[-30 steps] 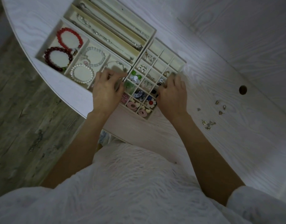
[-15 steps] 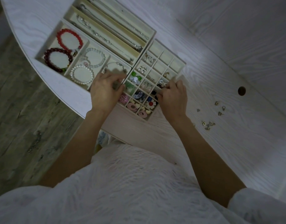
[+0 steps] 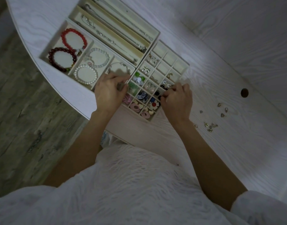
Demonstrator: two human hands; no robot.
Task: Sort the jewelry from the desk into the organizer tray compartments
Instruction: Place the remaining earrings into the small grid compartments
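On the white desk [image 3: 236, 143]: organizer tray [image 3: 157, 36] lies at the near curved edge, with both hands over its small-cell grid.
Left hand [image 3: 109, 91]: fingers curled at the grid's left edge, beside the green pieces [image 3: 136, 76]; whether anything is pinched cannot be told (fingertips blurred).
Right hand [image 3: 178, 99]: fingers curled in over the grid's right side, near the dark pieces [image 3: 163, 86]; any held item is hidden.
Bracelet cells: red bracelet [image 3: 73, 38] and dark red bracelet [image 3: 62, 60] share one cell; pearl bracelet [image 3: 86, 74] lies in the next.
Long cells: chains [image 3: 107, 38] lie lengthwise.
Loose jewelry [image 3: 211, 125]: small earrings scattered on the desk, right of the right hand, well apart from the tray.
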